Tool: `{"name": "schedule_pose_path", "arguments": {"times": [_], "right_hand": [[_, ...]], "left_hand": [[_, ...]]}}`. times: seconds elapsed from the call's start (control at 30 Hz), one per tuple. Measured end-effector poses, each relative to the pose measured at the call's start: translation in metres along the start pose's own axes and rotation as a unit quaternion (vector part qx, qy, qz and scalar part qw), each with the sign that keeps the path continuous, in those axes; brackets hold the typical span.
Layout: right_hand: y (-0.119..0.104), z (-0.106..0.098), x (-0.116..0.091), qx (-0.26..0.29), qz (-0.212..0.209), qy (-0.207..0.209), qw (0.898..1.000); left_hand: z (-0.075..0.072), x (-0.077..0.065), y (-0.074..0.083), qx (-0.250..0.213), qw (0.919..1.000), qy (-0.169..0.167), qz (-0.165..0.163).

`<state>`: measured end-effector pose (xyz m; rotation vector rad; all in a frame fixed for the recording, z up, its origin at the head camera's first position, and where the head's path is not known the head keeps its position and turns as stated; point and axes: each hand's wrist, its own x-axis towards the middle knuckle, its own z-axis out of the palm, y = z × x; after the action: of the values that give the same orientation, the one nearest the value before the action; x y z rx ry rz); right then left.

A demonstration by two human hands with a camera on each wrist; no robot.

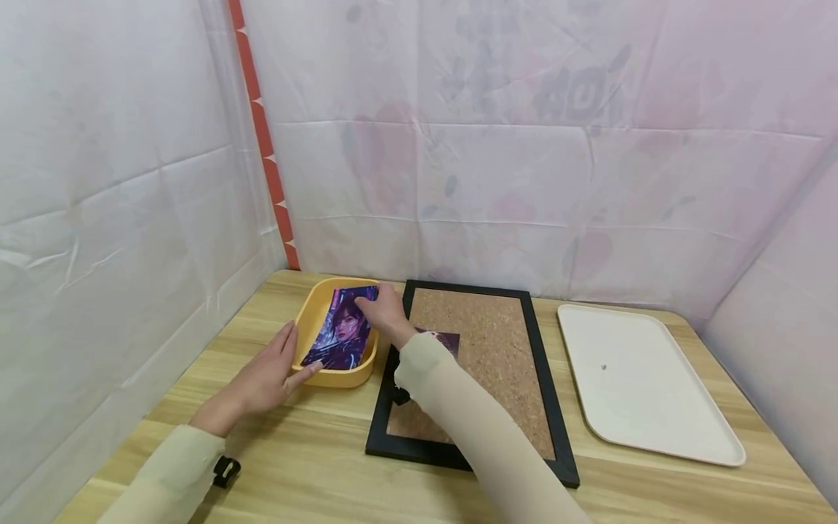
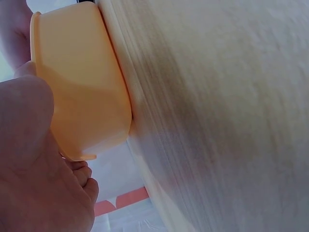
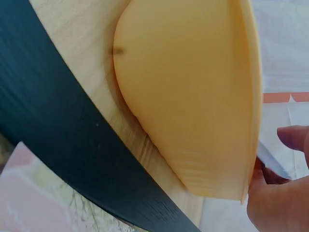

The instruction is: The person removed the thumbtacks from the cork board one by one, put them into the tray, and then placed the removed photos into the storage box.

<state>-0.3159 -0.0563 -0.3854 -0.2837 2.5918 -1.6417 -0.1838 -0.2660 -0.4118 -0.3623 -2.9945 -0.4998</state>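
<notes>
A yellow box [image 1: 362,375] with rounded corners stands at the left of the table. Inside it, leaning up to the right rim, is a purple-blue picture card [image 1: 340,331] showing a dark-haired figure. My left hand [image 1: 262,375] holds the box at its left and near sides, thumb over the near rim; in the left wrist view its fingers [image 2: 82,176] curl at the box's edge. With my right hand [image 1: 386,313] I pinch the card by its upper right part, thumb on its face. The card's pale edge [image 3: 274,162] shows beside that hand in the right wrist view.
Right of the box lies a cork board [image 1: 487,364] with a black frame [image 1: 546,371]. Another picture card [image 1: 450,340] lies on the cork, partly hidden by my right sleeve. A white tray [image 1: 648,378] sits farther right. White sheets [image 1: 458,182] enclose the table's back and sides.
</notes>
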Motion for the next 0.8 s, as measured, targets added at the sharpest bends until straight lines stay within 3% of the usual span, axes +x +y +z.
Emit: {"name": "schedule_pose_path", "arguments": {"times": [0.17,0.37,0.7,0.8], "right_hand": [[0.005,-0.008,-0.001,-0.035,-0.008,-0.013,0.999],[0.010,-0.024,-0.002,-0.106,-0.057,-0.034,0.992],[0.017,-0.054,-0.016,-0.161,-0.170,-0.089,0.968],[0.016,-0.062,-0.021,-0.173,-0.187,-0.104,0.961]], "left_hand": [[0.002,0.002,0.000,0.001,1.0000,-0.002,0.006],[0.002,0.004,-0.001,-0.003,0.9999,-0.006,0.008],[-0.005,0.004,-0.002,0.001,0.9999,-0.011,0.005],[-0.008,0.004,-0.003,0.004,0.9999,-0.014,0.003]]}}
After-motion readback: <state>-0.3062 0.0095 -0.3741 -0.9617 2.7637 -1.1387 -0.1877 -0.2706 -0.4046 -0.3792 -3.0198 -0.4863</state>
